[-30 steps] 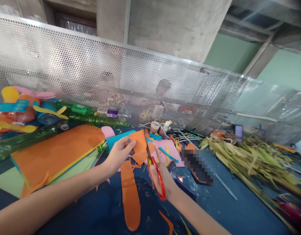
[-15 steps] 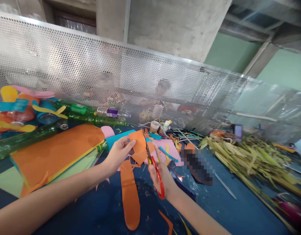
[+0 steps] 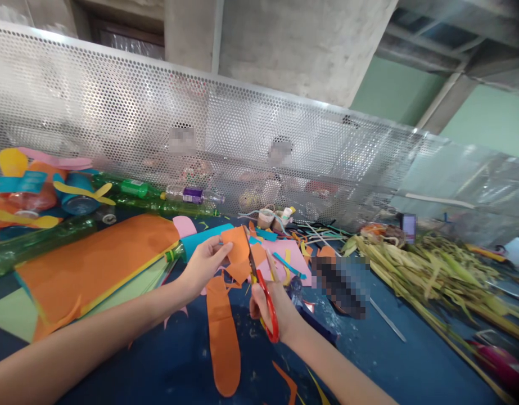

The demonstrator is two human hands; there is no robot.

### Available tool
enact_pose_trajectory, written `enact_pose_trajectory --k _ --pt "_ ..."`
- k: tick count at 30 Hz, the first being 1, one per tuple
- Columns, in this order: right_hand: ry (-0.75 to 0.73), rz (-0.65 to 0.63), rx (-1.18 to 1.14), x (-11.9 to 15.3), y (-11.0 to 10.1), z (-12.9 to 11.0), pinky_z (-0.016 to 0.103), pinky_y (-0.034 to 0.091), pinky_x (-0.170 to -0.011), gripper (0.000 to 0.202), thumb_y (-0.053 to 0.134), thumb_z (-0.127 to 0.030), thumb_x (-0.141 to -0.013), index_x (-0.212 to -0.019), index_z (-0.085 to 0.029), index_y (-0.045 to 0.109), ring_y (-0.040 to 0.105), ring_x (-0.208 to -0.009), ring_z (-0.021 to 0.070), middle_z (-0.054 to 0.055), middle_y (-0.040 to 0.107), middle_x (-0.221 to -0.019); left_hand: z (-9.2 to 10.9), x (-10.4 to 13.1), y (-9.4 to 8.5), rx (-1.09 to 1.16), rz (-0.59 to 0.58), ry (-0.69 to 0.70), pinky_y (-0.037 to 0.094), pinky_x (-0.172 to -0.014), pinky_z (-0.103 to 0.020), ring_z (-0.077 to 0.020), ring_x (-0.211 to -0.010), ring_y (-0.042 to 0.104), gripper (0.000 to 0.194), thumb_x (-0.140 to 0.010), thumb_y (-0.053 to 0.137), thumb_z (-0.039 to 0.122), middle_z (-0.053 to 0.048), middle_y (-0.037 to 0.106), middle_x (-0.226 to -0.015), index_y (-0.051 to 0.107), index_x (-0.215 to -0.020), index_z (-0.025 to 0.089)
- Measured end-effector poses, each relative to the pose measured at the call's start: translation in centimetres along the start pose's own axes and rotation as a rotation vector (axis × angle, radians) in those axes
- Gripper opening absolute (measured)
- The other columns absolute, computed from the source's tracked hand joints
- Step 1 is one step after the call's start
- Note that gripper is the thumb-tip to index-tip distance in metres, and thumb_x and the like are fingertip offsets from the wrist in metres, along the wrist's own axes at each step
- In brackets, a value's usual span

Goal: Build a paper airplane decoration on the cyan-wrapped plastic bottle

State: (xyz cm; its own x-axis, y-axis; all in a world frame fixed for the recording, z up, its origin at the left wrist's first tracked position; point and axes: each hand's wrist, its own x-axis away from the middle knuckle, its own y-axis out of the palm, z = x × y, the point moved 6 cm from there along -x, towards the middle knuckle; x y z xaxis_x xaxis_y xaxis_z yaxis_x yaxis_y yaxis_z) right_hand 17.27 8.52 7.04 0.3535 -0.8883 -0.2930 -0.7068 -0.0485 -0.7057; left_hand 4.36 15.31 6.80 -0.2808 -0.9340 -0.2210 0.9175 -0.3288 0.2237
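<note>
My left hand (image 3: 205, 261) pinches a small piece of orange paper (image 3: 237, 246) by its left edge, above the middle of the table. Red-handled scissors (image 3: 271, 315) are in my right hand (image 3: 276, 309), fingers in the loops. Their blades run along the right side of the orange paper. Just below lies a long orange paper strip (image 3: 224, 343) with a rounded end. Beneath and behind the held piece are pink paper (image 3: 280, 247) and several coloured scraps. A blue-wrapped bottle (image 3: 204, 239) with a green cap lies by my left hand.
Stacked orange, yellow and green sheets (image 3: 103, 264) lie at left beside green plastic bottles (image 3: 52, 236). Dry leaves (image 3: 415, 264) spread over the right side. A perforated metal panel (image 3: 242, 129) rises behind, with people beyond it. Small cups (image 3: 265, 218) stand at the back.
My right hand has shifted slightly left with the scissors, and the gap between the blades looks narrower. The left hand still holds the orange paper in about the same place.
</note>
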Motion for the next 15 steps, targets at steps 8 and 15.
enact_pose_trajectory --k 8,15 --pt "0.005 -0.023 0.004 0.0 0.2 0.7 0.039 0.039 -0.095 0.055 0.025 -0.051 -0.092 -0.054 -0.024 0.055 0.058 -0.058 0.0175 0.001 0.055 -0.050 0.1 0.1 0.3 -0.013 -0.029 -0.010 0.051 -0.069 -0.029 -0.0177 -0.072 0.066 0.026 -0.078 0.062 0.038 -0.005 0.070 -0.081 0.061 -0.091 0.016" --pt "-0.005 0.035 0.109 -0.1 0.0 1.2 0.039 0.038 -0.095 0.052 0.028 -0.050 -0.092 -0.061 -0.022 0.059 0.060 -0.072 0.0211 0.002 0.056 -0.051 -0.1 0.2 0.6 -0.026 -0.048 -0.008 0.051 -0.078 -0.034 -0.0196 -0.076 0.066 0.027 -0.075 0.063 0.041 -0.005 0.070 -0.085 0.063 -0.092 0.019"
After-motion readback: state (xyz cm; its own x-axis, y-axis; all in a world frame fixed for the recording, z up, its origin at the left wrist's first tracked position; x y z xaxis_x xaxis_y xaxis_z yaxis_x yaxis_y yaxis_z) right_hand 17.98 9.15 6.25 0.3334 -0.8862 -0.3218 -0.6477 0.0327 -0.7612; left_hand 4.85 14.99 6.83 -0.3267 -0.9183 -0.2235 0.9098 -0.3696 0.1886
